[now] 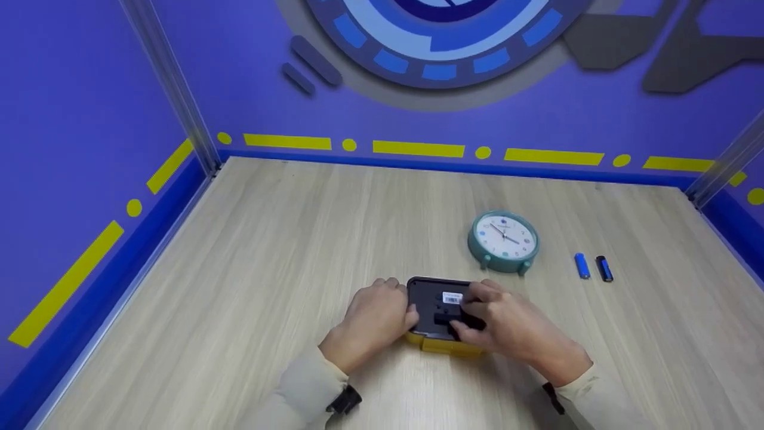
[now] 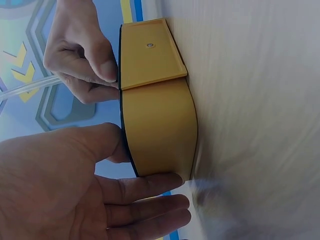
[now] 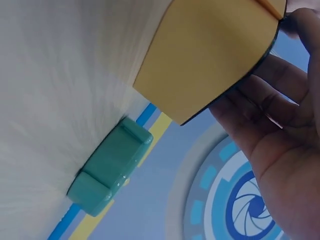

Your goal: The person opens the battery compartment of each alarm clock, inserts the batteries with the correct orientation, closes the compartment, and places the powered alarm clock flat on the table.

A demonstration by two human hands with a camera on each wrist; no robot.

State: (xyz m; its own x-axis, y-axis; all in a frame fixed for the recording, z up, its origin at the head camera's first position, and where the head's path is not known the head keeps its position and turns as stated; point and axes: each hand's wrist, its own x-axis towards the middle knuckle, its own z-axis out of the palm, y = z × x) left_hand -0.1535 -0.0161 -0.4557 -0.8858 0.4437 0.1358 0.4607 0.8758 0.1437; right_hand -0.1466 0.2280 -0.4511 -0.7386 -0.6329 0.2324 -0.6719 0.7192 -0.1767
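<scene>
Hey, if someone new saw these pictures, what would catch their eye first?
Probably the big blue circular emblem on the wall behind the table. Next, the yellow case, dark back up, between the left hand and right hand. Beyond it to the right, a green clock lies face up, two small batteries farther right.

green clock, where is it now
In the head view, the green clock lies right of centre, beyond the right hand and left of the two batteries.

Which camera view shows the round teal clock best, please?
The head view: the whole teal clock is visible, dial included. The right wrist view shows only its side, without the dial; the left wrist view does not show it.
</scene>
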